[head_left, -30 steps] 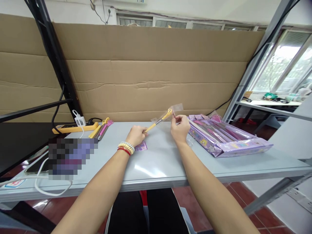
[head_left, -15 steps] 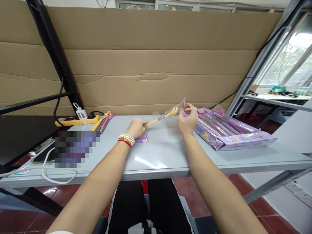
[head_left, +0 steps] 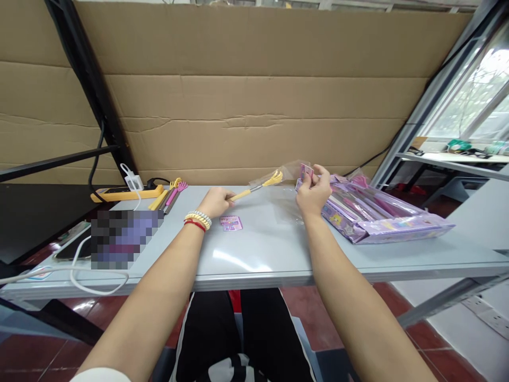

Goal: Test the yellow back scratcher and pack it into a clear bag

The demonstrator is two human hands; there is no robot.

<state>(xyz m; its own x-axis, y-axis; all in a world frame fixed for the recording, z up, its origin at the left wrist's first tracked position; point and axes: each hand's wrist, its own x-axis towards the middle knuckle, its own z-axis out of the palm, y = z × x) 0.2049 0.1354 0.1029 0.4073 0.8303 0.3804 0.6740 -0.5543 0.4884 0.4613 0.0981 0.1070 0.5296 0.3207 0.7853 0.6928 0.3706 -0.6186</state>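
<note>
My left hand is closed round the handle of a yellow claw-headed back scratcher, held low over the grey table with its head pointing right. My right hand is closed in a pinch on a clear plastic sleeve with a small pink card, just right of the scratcher's head and apart from it. A small purple card lies flat on the table below my left hand.
An open purple box of packaged scratchers lies at the right. At the back left are loose yellow and pink scratchers, a yellow power strip with a white charger, and a phone with a white cable. A cardboard wall stands behind.
My right hand has drawn the clear sleeve off the scratcher's head and moved right toward the box. My left hand has lowered the scratcher a little. The camera tilted down.
</note>
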